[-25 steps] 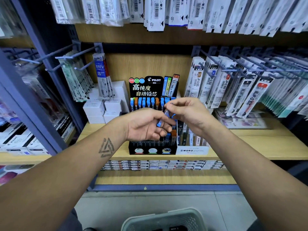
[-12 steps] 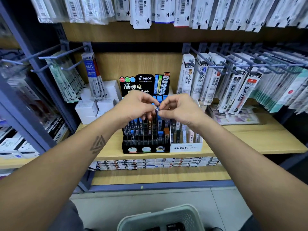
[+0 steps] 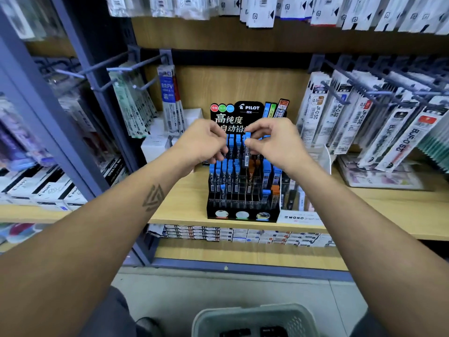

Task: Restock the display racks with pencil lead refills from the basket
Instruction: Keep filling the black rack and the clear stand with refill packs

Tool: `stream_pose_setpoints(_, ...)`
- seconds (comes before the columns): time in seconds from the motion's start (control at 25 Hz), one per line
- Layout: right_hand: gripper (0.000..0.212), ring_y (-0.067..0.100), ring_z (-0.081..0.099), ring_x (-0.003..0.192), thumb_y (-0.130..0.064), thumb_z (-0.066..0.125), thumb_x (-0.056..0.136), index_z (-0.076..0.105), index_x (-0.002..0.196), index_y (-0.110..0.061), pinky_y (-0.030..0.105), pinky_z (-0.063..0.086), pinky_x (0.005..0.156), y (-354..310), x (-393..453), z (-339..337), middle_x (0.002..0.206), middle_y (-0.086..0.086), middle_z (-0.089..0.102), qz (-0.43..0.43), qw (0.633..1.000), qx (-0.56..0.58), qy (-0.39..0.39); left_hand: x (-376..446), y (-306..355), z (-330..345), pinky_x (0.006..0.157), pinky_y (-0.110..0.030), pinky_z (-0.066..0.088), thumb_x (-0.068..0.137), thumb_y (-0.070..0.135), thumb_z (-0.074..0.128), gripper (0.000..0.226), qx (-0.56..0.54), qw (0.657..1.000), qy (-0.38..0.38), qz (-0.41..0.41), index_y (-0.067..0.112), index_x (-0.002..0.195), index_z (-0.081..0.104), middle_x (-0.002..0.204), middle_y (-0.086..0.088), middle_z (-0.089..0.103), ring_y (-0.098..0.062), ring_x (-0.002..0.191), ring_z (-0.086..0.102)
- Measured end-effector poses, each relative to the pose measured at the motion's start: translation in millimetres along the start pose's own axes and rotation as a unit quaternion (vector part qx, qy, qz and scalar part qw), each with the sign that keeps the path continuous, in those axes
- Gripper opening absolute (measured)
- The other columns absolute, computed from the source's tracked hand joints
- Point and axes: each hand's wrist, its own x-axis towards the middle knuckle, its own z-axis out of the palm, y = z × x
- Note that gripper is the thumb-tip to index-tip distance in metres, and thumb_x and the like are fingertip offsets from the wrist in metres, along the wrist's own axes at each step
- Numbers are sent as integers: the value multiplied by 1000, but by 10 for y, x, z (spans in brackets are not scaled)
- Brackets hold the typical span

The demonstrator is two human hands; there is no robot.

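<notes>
On wooden shelf (image 3: 184, 205): black Pilot rack (image 3: 243, 190). Above it, right hand (image 3: 274, 142) pinching blue-capped lead refill (image 3: 247, 142); left hand (image 3: 201, 142) curled, grip unclear. Below, basket (image 3: 252, 319).

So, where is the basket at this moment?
The basket sits on the floor at the bottom centre of the head view, below the shelf, between the person's forearms.
</notes>
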Motion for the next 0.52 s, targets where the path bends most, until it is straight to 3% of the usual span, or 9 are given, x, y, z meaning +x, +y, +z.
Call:
stream_pose_setpoints(0.12,10,19,74,67,-8,79,83,74,88,-14,39,63,75,-14,11,4,81,5,74,-9,1000,-21,-19,-33,-52,-25,46,-25,47,96,-1,49,16,54,998,-25,-10,6,92,63,88,-18,73,-19,59,63)
stream_pose_setpoints(0.28,13,18,72,73,-12,83,79,75,89,-14,34,60,75,-81,-124,150,77,2,74,-35,985,-95,-138,-42,-45,-46,46,-25,49,95,-1,49,18,61,998,-17,-14,7,89,63,85,-16,72,-18,58,64)
stream_pose_setpoints(0.4,12,13,68,78,-17,81,82,75,93,-16,32,58,78,-23,-278,352,81,-2,72,-75,970,-181,-141,-64,-34,-65,45,-25,49,95,-2,48,20,65,998,-19,-11,7,87,64,83,-14,71,-17,57,64)
stream_pose_setpoints(0.52,12,16,67,81,-15,78,86,74,96,-13,36,57,81,76,-332,438,83,0,71,-83,969,-198,-124,-96,-30,-104,46,-25,49,94,-3,48,19,61,998,-24,-10,4,90,65,82,-14,71,-17,57,65)
